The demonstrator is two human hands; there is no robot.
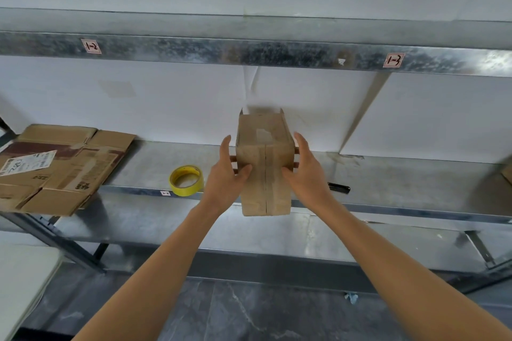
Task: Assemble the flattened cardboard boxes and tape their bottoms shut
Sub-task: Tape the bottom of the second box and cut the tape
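box (264, 163): tan-brown, pale patch on top | tape (186, 180): yellow | flat cardboard (83, 171): brown, maroon band | label (27, 165): white, black print | pen (339, 188): black | shelf (401, 177): grey, mottled | tags (91, 46): white, red border | floor (249, 313): dark grey, pale veins

The left sticker (91, 46) on the shelf beam (249, 52) is showing "1-2". The right sticker (393, 60) is showing "1-3".

Tape roll (186, 180) left of box (264, 163), marker (339, 188) right, both on shelf (401, 174).
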